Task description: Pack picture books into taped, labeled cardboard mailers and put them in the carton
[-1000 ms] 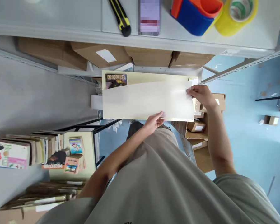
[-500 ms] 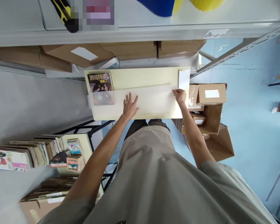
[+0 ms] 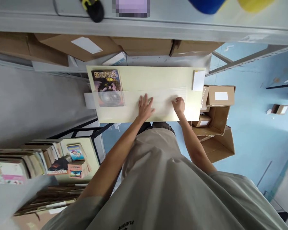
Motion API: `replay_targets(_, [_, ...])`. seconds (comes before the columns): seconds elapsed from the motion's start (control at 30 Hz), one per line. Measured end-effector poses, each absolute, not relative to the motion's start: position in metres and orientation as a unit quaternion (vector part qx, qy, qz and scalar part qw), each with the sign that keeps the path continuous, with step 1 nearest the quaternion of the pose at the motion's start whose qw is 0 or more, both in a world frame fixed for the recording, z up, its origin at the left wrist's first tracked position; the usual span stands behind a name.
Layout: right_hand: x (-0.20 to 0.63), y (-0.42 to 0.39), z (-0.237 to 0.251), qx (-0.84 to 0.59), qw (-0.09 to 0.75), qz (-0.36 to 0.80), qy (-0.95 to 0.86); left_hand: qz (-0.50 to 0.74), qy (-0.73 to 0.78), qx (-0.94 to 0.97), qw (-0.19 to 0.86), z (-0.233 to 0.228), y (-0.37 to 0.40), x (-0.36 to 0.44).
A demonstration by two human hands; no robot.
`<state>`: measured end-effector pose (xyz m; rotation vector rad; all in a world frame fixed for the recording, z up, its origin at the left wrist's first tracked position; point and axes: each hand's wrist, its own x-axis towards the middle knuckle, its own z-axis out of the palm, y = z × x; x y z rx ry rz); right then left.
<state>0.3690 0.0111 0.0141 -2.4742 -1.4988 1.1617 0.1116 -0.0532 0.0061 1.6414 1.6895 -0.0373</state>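
Observation:
A translucent plastic sheet (image 3: 132, 110) lies along the front half of a pale yellow board (image 3: 156, 76). It covers the lower part of a comic book (image 3: 107, 81) with a dark picture cover at the board's left end. My left hand (image 3: 145, 108) rests flat on the sheet, fingers spread. To its right, my right hand (image 3: 179, 105) has its fingers pinched together on the sheet near its right end; the fingertips are partly hidden. A white pad (image 3: 198, 80) sits at the board's right end.
Cardboard boxes (image 3: 144, 47) stand on a shelf behind the board, below a grey shelf edge (image 3: 158, 28). Open cartons (image 3: 214, 119) are on the right. At the lower left are a row of books (image 3: 36, 158) and a small stack of booklets (image 3: 78, 168).
My right hand has moved left and slightly down, closer to my left hand. The sheet's right end has shifted with it, leaving the white pad farther away. The camera view has shifted somewhat.

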Motion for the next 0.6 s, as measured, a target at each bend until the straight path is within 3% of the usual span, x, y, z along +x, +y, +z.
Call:
replay_targets(0.17, [0.286,0.013,0.03,-0.707,0.065,0.438,-0.552,0.08,0.634,0.638,0.43,0.014,-0.059,0.073])
replay_targets(0.27, [0.205,0.014,0.035,-0.616,0.044,0.505,-0.603,0.158,0.682,0.586,0.409,0.019,-0.061,0.009])
replay_targets(0.47, [0.055,0.008,0.024,-0.559,-0.181,0.455,-0.669,0.201,0.826,0.429,0.306,0.005,-0.03,-0.143])
replay_targets(0.6, [0.024,-0.004,0.022,-0.565,-0.231,0.426,-0.669,0.168,0.866,0.346,0.319,-0.021,0.006,-0.188])
